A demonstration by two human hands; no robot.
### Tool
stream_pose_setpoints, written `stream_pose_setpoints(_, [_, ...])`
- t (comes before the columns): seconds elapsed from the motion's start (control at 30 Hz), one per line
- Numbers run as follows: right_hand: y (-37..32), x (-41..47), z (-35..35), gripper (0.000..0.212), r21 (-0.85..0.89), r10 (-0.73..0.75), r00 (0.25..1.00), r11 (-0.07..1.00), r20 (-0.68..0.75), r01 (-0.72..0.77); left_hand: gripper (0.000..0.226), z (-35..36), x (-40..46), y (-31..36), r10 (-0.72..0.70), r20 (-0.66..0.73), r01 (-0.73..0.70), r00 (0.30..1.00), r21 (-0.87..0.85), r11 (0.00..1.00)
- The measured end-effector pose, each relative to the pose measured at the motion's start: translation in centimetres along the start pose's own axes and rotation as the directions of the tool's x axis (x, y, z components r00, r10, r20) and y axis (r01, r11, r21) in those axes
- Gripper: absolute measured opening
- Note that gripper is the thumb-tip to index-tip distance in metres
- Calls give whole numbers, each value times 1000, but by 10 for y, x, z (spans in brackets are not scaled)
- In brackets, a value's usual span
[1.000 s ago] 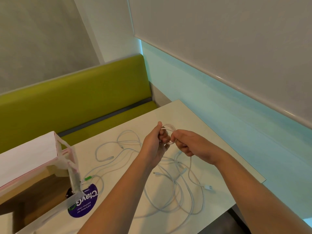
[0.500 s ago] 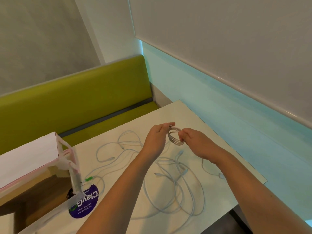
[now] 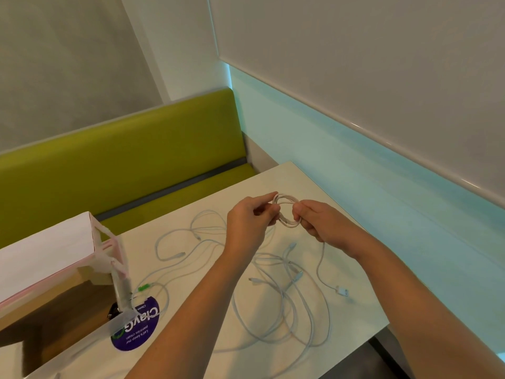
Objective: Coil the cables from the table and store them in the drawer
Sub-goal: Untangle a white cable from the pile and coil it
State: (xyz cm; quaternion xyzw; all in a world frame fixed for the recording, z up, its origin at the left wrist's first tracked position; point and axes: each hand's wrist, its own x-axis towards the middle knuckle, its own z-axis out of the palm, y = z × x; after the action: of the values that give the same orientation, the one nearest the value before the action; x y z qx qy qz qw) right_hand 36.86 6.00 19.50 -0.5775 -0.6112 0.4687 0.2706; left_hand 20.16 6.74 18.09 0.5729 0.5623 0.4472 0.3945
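Room: grey walls, a pale blue-lit strip along the right wall (image 3: 341, 149), and a green seat (image 3: 131, 157) behind the bench.
Bench: cream top (image 3: 352, 258), its right edge close to the lit wall. A purple round sticker (image 3: 136, 330) lies near the left edge.
Drawer: white and pink plastic drawer unit (image 3: 52, 250) at the left, with a clear drawer front (image 3: 120, 321) pulled out toward the sticker. I cannot see inside it.
Loose cables: a tangle of white cables (image 3: 276, 305) spread across the bench under the forearms; one has a green plug (image 3: 143, 288) near the drawer. None of these are coiled.
Coil: small white coil of cable (image 3: 287, 212) held above the bench, between the two hands.
Left hand: left hand (image 3: 248, 220) pinches the coil's near-left side with thumb and forefinger; other fingers loosely curled.
Right hand: right hand (image 3: 319, 220) curled round the coil's right side, gripping it.
Change: half a second ago the tail lay longer across the bench; now only a short tail hangs from the right hand, ending in a white plug (image 3: 343, 291) on the bench. The coil looks tighter and rounder.
Meaning: this cable is nearly wound, I judge; one or two more turns, then tuck the end.
Task status: early. One cable almost done, several left, nothing seen stored.
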Motion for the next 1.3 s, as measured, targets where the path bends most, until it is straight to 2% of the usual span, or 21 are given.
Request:
stream_pose_setpoints(0.17, [-6, 0, 1, 35, -1, -12, 1000, 1000, 1, 12, 24, 5, -4, 1, -135, -87, 106, 987, -279, 955])
stream_pose_setpoints(0.27, [-9, 0, 1, 36, 3, -15, 1000, 1000, 15, 15, 20, 2, -4, 6, -184, -86, 146, 979, -333, 932])
stream_pose_setpoints(0.5, [-7, -3, 5, 32, 124, 9, 998, 992, 58, -16, 24, -10, -1, 6, -153, 5, 147, 988, -308, 940])
stream_pose_setpoints(0.63, [-5, -6, 2, 31, 173, 0, 997, 985, 74, -13, 24, -12, 2, -2, -10, 11, 11, 1000, -37, 999])
stream_pose_setpoints(0.7, [-5, -8, 3, 32, 216, -22, 995, 976, 94, 1, 28, -11, 4, -5, 14, 35, -15, 999, 25, 1000])
stream_pose_setpoints(0.8, [-8, -10, 3, 31, 295, -51, 992, 955, 118, 13, 34, -11, 6, -5, -17, 211, 31, 977, -67, 997])
stream_pose_setpoints(0.9, [-9, -11, 2, 30, 311, -49, 992, 950, 112, 12, 21, -10, 2, -4, -39, 345, 140, 938, -273, 952])
stream_pose_setpoints(1.0, [-7, -10, -1, 31, 320, -38, 994, 947, 100, 4, 19, -12, 1, -4, -75, 380, 219, 922, -352, 910])
stream_pose_setpoints(1.07, [-5, -10, -3, 31, 328, -25, 995, 945, 99, -9, 25, -16, 2, -6, -80, 419, 245, 904, -356, 902])
stream_pose_setpoints(1.17, [-4, -9, -4, 31, 322, -9, 996, 946, 88, -20, 22, -22, 3, -8, -84, 447, 249, 891, -324, 913])
stream_pose_setpoints(1.3, [-6, -7, -2, 31, 272, 0, 997, 962, 77, -21, 15, -24, 6, -9, -152, 350, 249, 924, -254, 935])
